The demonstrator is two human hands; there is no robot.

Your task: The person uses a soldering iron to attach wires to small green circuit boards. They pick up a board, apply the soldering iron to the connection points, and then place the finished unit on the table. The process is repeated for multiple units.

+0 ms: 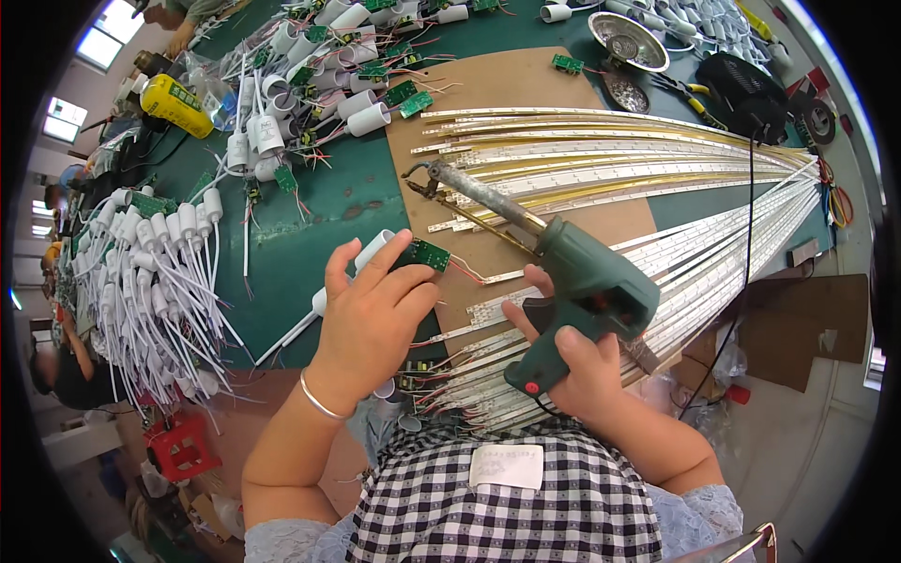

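Note:
My right hand (591, 375) is wrapped round the grip of a dark green soldering gun (596, 277). Its metal barrel slants up to the left, with the tip (419, 176) above the brown board. Lower and to the left, my left hand (371, 314) has its fingers on a small green circuit board (430, 254). Thin wires run from that board toward the end of a white LED strip (502, 276). A white plastic cap (374, 248) shows behind my left fingers; whether they grip it too is hidden. The soldering tip is apart from the circuit board.
Bundles of LED strips (601, 159) fan out to the right on brown cardboard (526, 75). White caps with cables (155, 253) are heaped at left. A yellow bottle (176, 105), a metal dish (629, 42), pliers (693, 98) and a black cord (749, 216) lie around the green table (328, 225).

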